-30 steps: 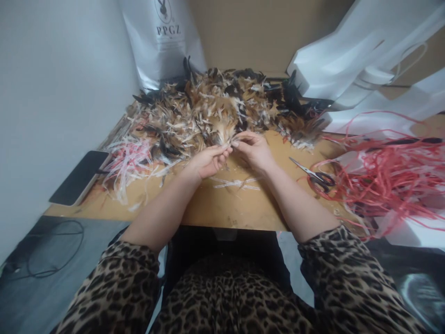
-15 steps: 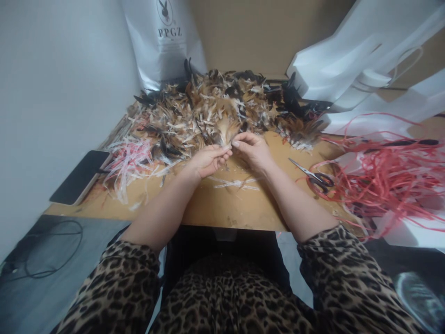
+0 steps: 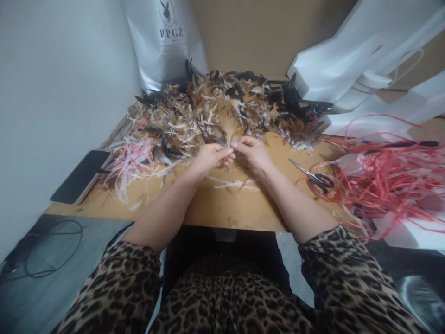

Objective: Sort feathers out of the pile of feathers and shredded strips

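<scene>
As left hand (image 3: 216,155) and right hand (image 3: 255,154) pinch a fan-shaped tan feather tuft (image 3: 228,124) mid-frame, fingerwork seems underway. Steadiness likely matters next.

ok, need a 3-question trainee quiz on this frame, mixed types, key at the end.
1. True or false: the scissors lie on the left side of the table, beside the phone.
2. Multiple choice: what is pinched at the fingertips of the left hand and right hand?
A) a red plastic strip
B) a tan feather tuft
C) a charging cable
3. Fill in: the pale bag standing behind the feather pile is printed with a rabbit head and the letters ____.

Key: 1 false, they lie on the right, beside the tangle of red strips; 2 B; 3 PPGZ.
</scene>
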The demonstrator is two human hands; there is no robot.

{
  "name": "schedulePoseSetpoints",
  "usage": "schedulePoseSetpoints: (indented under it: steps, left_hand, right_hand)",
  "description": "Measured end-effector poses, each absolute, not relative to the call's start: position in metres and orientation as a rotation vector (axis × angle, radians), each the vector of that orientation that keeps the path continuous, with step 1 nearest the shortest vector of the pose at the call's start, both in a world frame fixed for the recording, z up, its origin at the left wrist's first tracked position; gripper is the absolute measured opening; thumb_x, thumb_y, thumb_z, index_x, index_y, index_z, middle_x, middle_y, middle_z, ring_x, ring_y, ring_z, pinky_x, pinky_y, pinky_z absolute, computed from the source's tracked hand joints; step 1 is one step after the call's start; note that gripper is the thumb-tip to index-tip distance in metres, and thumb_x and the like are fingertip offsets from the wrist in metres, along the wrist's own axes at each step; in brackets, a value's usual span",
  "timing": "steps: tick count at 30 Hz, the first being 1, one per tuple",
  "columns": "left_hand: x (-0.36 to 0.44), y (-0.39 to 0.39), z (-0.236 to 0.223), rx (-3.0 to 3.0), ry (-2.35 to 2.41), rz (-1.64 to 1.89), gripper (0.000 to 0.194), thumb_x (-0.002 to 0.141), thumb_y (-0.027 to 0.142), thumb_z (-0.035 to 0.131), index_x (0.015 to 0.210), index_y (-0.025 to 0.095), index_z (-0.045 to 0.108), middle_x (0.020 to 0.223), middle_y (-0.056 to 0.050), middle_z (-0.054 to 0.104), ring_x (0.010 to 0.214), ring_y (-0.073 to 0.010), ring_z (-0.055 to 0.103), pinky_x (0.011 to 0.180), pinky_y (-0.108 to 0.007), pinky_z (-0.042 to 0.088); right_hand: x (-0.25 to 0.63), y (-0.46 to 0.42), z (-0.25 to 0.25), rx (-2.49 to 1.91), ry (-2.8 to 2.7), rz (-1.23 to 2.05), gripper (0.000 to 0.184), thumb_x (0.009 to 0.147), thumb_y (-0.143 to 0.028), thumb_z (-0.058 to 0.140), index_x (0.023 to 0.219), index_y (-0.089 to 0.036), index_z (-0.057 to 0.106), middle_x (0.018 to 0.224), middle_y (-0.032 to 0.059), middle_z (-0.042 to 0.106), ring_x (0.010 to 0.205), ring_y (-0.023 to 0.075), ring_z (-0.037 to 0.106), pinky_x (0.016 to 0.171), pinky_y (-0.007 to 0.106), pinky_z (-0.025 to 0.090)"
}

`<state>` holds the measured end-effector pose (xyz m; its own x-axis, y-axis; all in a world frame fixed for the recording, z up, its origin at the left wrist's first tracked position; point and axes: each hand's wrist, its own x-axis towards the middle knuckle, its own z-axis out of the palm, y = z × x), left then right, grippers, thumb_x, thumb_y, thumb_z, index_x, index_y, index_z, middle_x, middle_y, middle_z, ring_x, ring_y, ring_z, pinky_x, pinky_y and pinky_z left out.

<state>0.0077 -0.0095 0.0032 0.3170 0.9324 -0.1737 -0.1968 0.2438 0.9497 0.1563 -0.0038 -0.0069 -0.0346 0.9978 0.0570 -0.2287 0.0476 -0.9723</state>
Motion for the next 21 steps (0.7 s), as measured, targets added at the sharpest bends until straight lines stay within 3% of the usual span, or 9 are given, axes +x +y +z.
schedulePoseSetpoints:
  steps: [8,12,16,21]
  left_hand:
    - [0.004,-0.008,0.002,1.021,0.897,0.895,0.014,0.077,0.018,0.071,0.069,0.007,0.068,0.063,-0.006,0.068,0.050,-0.0051,0.057,0.052,-0.016,0.045]
    - [0.003,-0.007,0.003,0.953,0.909,0.947,0.013,0.076,0.019,0.073,0.072,0.007,0.068,0.068,-0.007,0.070,0.056,-0.0072,0.062,0.055,-0.017,0.046]
    - [0.002,-0.004,0.005,0.814,0.867,1.088,0.011,0.075,0.019,0.074,0.078,0.009,0.069,0.073,-0.005,0.071,0.066,-0.0074,0.066,0.060,-0.015,0.047]
    - [0.001,-0.004,0.005,0.720,0.779,1.023,0.005,0.081,0.014,0.067,0.080,0.009,0.070,0.074,-0.005,0.071,0.065,-0.0068,0.065,0.057,-0.015,0.045]
  right_hand:
    - [0.153,-0.005,-0.008,-0.973,-1.055,1.382,0.044,0.050,-0.046,0.086,0.061,-0.018,0.054,0.052,-0.0068,0.054,0.047,0.0058,0.046,0.050,0.021,0.038]
    - [0.151,-0.008,-0.006,-0.984,-1.139,1.271,0.035,0.057,-0.043,0.083,0.071,-0.019,0.062,0.064,-0.0033,0.062,0.059,0.0091,0.054,0.060,0.024,0.045]
    - [0.152,-0.012,-0.002,-1.070,-1.371,0.951,0.024,0.071,-0.038,0.074,0.077,-0.019,0.063,0.074,0.0007,0.064,0.066,0.0124,0.056,0.066,0.027,0.046]
    - [0.159,-0.016,0.001,-1.201,-1.818,0.212,0.016,0.078,-0.034,0.067,0.079,-0.018,0.062,0.080,0.0037,0.061,0.071,0.0155,0.052,0.067,0.029,0.040]
